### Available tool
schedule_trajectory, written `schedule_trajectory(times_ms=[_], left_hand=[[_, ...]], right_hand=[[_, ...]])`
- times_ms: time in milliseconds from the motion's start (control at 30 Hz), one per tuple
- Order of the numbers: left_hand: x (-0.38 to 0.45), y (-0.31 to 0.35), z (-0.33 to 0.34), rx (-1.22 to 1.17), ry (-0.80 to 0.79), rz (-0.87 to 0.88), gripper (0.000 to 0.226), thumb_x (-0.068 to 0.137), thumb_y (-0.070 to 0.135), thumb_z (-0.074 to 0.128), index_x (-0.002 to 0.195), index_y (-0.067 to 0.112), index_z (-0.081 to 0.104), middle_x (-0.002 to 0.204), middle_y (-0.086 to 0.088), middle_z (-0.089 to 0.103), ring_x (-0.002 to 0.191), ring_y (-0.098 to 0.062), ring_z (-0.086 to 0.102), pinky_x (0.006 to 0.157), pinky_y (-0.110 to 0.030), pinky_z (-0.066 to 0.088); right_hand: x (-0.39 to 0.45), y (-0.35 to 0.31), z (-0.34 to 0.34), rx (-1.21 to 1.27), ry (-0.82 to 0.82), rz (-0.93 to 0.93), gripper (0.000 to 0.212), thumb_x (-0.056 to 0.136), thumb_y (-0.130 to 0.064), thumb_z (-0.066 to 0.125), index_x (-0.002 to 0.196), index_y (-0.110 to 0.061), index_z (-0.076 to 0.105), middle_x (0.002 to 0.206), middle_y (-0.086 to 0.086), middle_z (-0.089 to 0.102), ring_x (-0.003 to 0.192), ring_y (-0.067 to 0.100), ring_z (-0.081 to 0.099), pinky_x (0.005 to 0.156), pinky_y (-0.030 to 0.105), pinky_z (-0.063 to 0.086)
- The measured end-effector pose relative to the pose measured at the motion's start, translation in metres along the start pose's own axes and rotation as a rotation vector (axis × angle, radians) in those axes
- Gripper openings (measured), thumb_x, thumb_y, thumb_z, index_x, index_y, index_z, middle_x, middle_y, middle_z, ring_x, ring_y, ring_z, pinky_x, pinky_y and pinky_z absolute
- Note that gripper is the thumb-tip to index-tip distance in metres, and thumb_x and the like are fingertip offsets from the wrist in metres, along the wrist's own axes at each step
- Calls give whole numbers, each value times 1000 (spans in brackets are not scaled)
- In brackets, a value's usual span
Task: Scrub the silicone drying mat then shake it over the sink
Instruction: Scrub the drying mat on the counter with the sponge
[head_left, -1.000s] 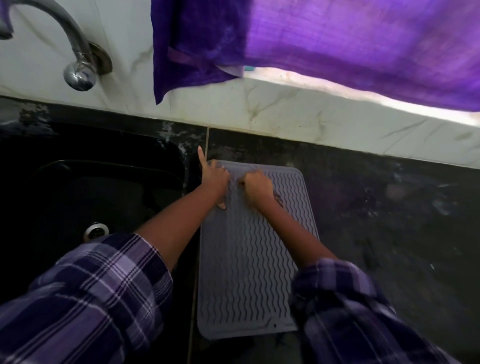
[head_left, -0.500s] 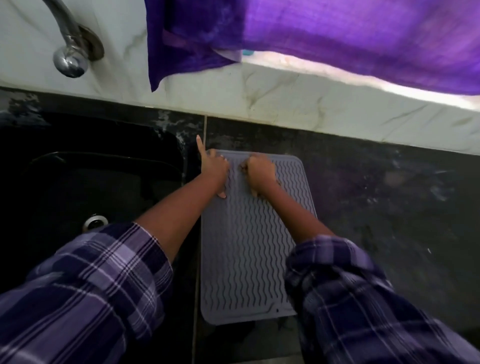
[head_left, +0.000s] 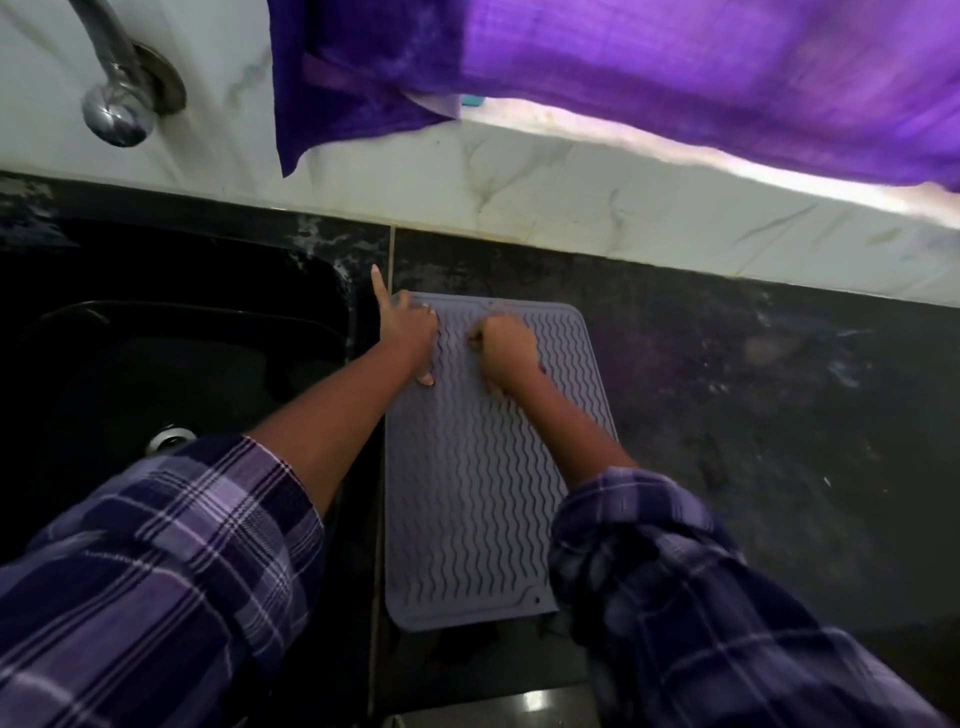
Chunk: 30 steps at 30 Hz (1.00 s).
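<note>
The grey silicone drying mat (head_left: 483, 493), ribbed with wavy lines, lies flat on the dark counter just right of the black sink (head_left: 171, 364). My left hand (head_left: 410, 332) presses on the mat's far left corner, index finger stretched out toward the wall and thumb spread on the ribs. My right hand (head_left: 506, 348) is a closed fist pressed on the mat near its far edge. A sliver of something dark shows under the fist, apparently a small scrub pad, mostly hidden. My forearms and plaid sleeves cover parts of the mat.
A chrome tap (head_left: 111, 98) sticks out of the marble wall above the sink, whose drain (head_left: 171, 439) shows near my left sleeve. A purple cloth (head_left: 649, 78) hangs over the ledge behind the counter. Dark counter (head_left: 779, 415) stretches right of the mat.
My right fist has slid a little toward me along the ribs. My left hand stays on the far left corner. The mat has not moved on the counter.
</note>
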<state>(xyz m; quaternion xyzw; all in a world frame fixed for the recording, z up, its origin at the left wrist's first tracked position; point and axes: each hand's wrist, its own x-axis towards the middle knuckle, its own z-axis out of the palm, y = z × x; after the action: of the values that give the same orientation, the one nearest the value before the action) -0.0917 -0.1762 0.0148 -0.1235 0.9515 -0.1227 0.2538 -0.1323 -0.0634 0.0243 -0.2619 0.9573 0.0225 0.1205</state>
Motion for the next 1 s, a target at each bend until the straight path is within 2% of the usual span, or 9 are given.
schedule_trajectory(times_ms=[167,233,333,400,467,533,767,900,1000], left_hand=[[-7,-4,7,-73,104,17,92,71,67,67,145,21,38,146,-2,43,146,-31,15,108,-75,-5],[-13,-4,13,-90,138,25,89,76,64,65,147,19,36,144,-1,46,145,-30,19,108,-75,-5],[-31,-3,21,-204,82,27,83,76,57,69,144,20,40,145,-3,45,147,-31,15,106,-77,-5],[-45,0,26,-220,33,62,95,68,62,73,146,22,37,153,-3,36,148,-32,10,102,-78,-7],[-59,9,32,-189,-23,107,111,63,67,73,152,21,25,160,-2,21,149,-32,5,102,-78,-9],[-69,21,39,-141,-54,117,120,61,68,74,154,20,16,162,-1,9,149,-33,1,103,-78,-10],[-75,24,35,-53,-17,90,122,59,76,69,154,19,18,161,-1,13,148,-33,7,105,-77,-7],[-80,24,36,-41,-6,81,121,60,77,68,154,18,18,161,-3,15,148,-34,4,105,-77,-8],[-81,26,42,-71,44,30,118,62,74,69,153,17,20,160,-4,18,148,-34,4,104,-77,-7]], right_hand=[[-82,6,16,-110,-166,-107,24,93,-17,53,113,-8,63,123,12,59,114,27,55,95,37,46],[-121,5,6,-178,-423,-133,22,92,-21,54,106,-7,63,111,12,65,102,26,62,86,36,51],[-128,0,-20,-93,-1019,37,24,93,-26,53,83,-7,63,62,5,71,57,18,64,57,27,54],[-93,1,-29,-22,-770,-6,25,93,-26,54,92,-6,70,70,7,75,60,19,67,69,34,58],[-56,1,-26,14,-283,-25,23,92,-23,54,104,-11,69,95,9,72,82,22,68,85,36,56],[-40,1,-10,-25,-74,-25,26,94,-16,51,116,-12,64,118,11,65,107,26,61,96,38,50],[-130,26,44,36,-83,-146,35,92,-13,50,125,-16,58,130,10,54,121,28,50,99,36,43],[-177,38,27,-95,-468,-255,24,91,-25,56,111,-15,66,108,4,65,99,21,64,85,30,51],[-134,32,6,-20,-316,-227,21,90,-25,57,104,-18,70,102,2,70,87,14,62,80,27,50]])
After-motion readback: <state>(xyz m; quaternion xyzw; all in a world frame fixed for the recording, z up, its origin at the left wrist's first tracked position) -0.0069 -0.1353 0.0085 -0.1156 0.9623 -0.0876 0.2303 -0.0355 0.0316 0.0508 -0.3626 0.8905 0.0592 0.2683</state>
